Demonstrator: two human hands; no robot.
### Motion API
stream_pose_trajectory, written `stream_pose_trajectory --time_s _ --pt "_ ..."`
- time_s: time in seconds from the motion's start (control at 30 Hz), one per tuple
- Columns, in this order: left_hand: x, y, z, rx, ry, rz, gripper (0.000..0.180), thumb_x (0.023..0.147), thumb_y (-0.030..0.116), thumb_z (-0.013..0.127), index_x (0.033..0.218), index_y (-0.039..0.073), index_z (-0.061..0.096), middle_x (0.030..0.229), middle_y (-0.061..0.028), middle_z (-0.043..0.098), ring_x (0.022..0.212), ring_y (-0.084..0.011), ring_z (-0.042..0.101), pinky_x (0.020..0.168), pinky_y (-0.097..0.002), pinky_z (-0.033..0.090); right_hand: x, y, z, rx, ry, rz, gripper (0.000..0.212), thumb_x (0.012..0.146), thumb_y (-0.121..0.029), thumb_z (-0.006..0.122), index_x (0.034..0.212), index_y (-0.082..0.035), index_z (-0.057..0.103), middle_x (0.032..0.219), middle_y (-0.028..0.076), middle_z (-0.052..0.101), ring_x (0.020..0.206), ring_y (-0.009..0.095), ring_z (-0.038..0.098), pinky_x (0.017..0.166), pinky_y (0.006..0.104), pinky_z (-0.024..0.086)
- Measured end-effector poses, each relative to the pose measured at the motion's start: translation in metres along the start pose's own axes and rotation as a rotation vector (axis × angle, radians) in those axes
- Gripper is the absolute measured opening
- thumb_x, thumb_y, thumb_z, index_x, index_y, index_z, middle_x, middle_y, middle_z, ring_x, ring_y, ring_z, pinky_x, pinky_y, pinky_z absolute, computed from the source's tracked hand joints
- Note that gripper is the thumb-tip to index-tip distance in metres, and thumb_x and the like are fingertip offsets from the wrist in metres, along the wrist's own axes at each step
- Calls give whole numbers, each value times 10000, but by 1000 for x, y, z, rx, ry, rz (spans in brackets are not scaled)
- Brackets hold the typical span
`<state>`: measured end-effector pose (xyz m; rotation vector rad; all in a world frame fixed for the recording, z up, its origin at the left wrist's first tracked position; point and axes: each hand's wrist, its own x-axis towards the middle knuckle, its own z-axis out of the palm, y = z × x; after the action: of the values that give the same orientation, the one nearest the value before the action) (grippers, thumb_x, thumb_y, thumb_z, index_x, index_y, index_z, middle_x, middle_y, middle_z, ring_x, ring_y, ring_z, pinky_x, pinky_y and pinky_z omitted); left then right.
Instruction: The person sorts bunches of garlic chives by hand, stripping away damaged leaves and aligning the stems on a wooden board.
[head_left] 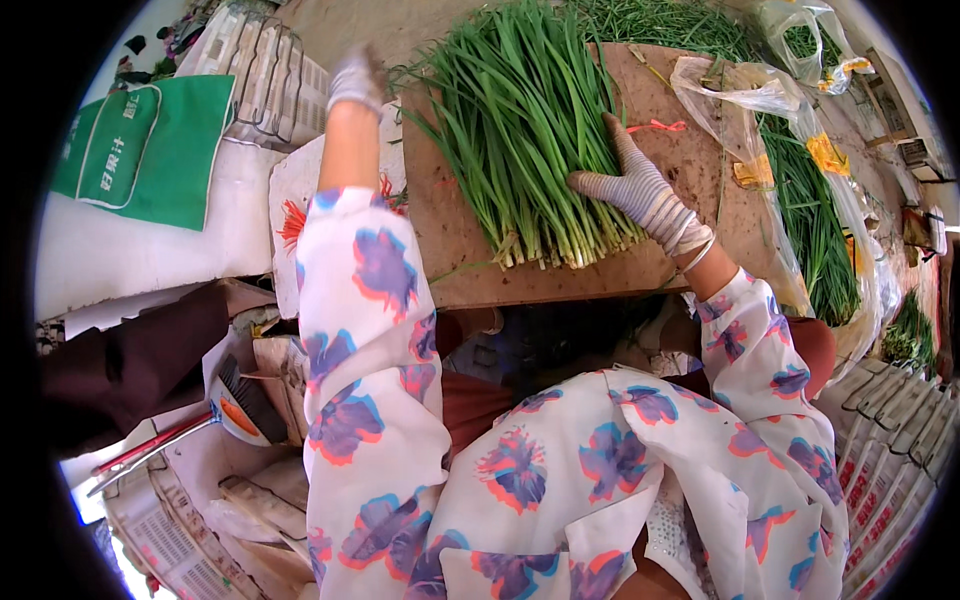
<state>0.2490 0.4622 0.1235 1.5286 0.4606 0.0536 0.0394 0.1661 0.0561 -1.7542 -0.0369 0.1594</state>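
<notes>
A thick pile of garlic chives lies on a brown board, its pale cut ends toward me. My right hand, in a striped knitted glove, rests against the right side of the pile near the cut ends. Its thumb and forefinger are stretched apart; the other fingers are partly hidden. My left hand, also gloved, is raised left of the pile, beyond the white surface. Motion smears its fingers, so I cannot tell whether it holds anything. Red ties hang beside my left forearm, and one red tie lies right of the pile.
More green stalks spread behind the board. A clear plastic bag with chives lies to the right. At left, a green bag covers a white box. Below it are a brush and cartons. Stacked packaging stands at lower right.
</notes>
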Motion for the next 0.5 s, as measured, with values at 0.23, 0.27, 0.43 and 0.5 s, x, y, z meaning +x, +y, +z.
stream_pose_trajectory --time_s 0.23,0.27,0.43,0.5 --pt "-190 -110 -95 704 -76 605 290 820 207 619 1031 11 587 937 -43 604 772 -107 532 710 -243 446 -2 -4 0 31 38 31 1035 664 -248 805 1401 52 142 1286 202 466 1151 238 480 982 284 369" --pt "-233 -100 -73 924 -238 479 339 762 205 671 1041 27 595 989 -86 622 857 -179 590 743 -288 477 -1 -1 -4 15 50 50 1034 663 -243 805 1400 52 143 1282 200 469 1147 234 481 980 284 371" --pt "-268 -160 -85 1064 -389 529 310 750 216 641 1028 85 603 930 -160 637 843 -341 613 714 -406 495 -3 -11 8 47 38 28 1025 662 -232 809 1391 69 155 1270 184 472 1128 215 485 968 279 377" --pt "-255 -153 -114 1071 -424 541 225 776 191 605 973 86 633 903 -154 641 826 -340 612 701 -408 499 -4 -11 6 14 37 31 1030 660 -245 810 1387 79 156 1298 197 442 1146 226 472 979 282 367"
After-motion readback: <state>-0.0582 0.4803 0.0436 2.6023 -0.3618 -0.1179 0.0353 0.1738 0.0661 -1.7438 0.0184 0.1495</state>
